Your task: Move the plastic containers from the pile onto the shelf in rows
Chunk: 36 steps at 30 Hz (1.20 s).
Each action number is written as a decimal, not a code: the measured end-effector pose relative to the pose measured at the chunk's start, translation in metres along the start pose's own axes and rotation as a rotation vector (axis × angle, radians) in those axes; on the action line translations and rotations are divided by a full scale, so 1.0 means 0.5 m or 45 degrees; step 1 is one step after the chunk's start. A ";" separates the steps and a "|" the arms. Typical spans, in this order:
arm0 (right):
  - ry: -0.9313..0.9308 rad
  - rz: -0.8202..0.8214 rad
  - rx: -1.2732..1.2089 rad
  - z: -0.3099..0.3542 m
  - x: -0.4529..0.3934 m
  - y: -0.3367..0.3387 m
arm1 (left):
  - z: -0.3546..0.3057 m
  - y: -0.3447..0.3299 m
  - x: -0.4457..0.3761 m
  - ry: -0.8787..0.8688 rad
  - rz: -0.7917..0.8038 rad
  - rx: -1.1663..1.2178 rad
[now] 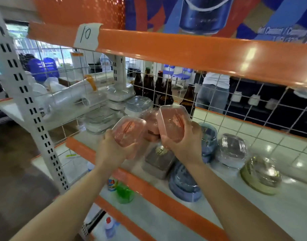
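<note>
Your left hand (pixel 109 147) is curled around a pink plastic container (pixel 129 130), fingers wrapped under its near end, holding it tilted above the shelf (pixel 264 209). Your right hand (pixel 184 143) grips a second pink container (pixel 173 122) the same way, a little higher and just beside the first. Between and behind the two, more pink containers (pixel 151 126) sit on the shelf. Under your right wrist lies a grey wrapped box (pixel 158 160), touching a blue container stack (pixel 184 184) at the shelf's front edge. To the right stand a clear stack (pixel 231 150) and an olive-rimmed stack (pixel 260 174), apart from each other. Farther back, brown glass bottles (pixel 159 89) stand behind the wire grid (pixel 253 101), and clear lidded tubs (pixel 119 94) are piled to the left.
</note>
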State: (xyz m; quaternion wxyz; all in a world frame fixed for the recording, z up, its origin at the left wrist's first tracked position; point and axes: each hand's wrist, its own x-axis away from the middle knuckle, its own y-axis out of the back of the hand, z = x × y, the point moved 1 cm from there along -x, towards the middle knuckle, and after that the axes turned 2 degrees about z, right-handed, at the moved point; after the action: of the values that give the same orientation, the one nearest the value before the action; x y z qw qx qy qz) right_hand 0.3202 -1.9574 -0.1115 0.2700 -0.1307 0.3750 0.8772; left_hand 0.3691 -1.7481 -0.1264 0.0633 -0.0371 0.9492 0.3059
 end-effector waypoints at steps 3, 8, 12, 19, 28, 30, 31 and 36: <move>0.028 -0.018 0.031 0.001 -0.017 -0.017 | 0.025 -0.006 -0.033 0.036 0.090 -0.070; -0.004 -0.022 0.055 0.014 -0.020 -0.039 | 0.053 -0.009 -0.090 0.078 0.298 -0.135; -0.074 -0.094 0.093 0.020 -0.019 -0.050 | 0.053 -0.008 -0.111 0.034 0.386 -0.190; -0.310 -0.175 0.196 0.045 0.014 -0.073 | 0.088 -0.018 -0.135 -0.037 0.707 -0.090; -0.451 -0.410 0.218 0.083 0.089 -0.118 | 0.125 0.010 -0.160 -0.199 0.824 0.044; -0.474 -0.433 0.241 0.087 0.103 -0.129 | 0.120 0.014 -0.159 -0.220 0.826 0.081; -0.474 -0.440 0.269 0.089 0.109 -0.132 | 0.121 0.013 -0.163 -0.203 0.837 0.111; -0.463 -0.455 0.320 0.093 0.116 -0.129 | 0.118 -0.005 -0.165 -0.201 0.855 0.185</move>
State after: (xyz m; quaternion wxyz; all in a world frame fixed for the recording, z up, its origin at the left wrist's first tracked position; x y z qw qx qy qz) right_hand 0.3082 -1.8648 -0.1426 0.4972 -0.0008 0.3971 0.7714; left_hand 0.4568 -1.7128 -0.1635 0.0348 0.3053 0.9199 0.2435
